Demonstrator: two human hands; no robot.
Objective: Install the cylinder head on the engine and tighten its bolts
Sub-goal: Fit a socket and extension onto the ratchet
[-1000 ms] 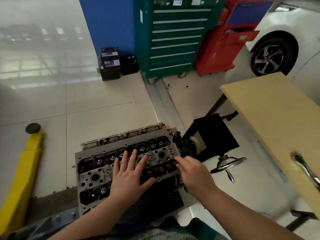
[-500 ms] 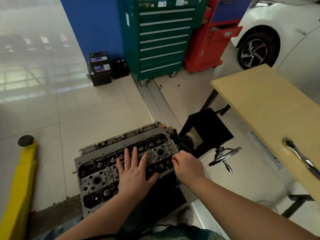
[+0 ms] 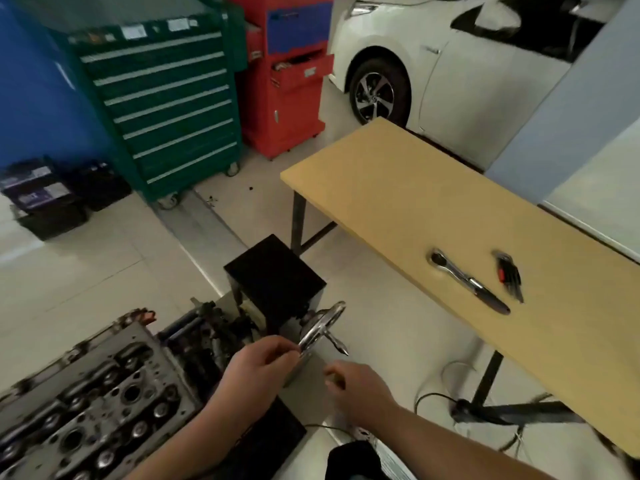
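The cylinder head is seen at the lower left of the view, seated on the engine, whose dark end shows just past the head's right edge. Both hands are off the head and are held to its right, above the floor.

The left hand is curled, with thumb and fingertips drawn together near the lower rim of a metal handwheel. Contact with the rim seems likely, but whether something small is pinched there cannot be told, since that spot is blurred. The right hand is held just beside the left one, slightly apart from it, with its fingers loosely curled toward the left; nothing can be made out inside it, and the blur leaves its grip uncertain.

The handwheel is mounted on a black box-shaped stand at the engine's right end.

A wooden tabletop is set to the right on dark metal legs. Toward its near edge a ratchet wrench is laid diagonally, and just beside it, closer to the far edge, a set of hex keys in a red holder is laid.

Against the back, a green drawer cabinet and a red tool cabinet are placed side by side, with car batteries on the floor to their left. A white car is parked behind the tabletop.
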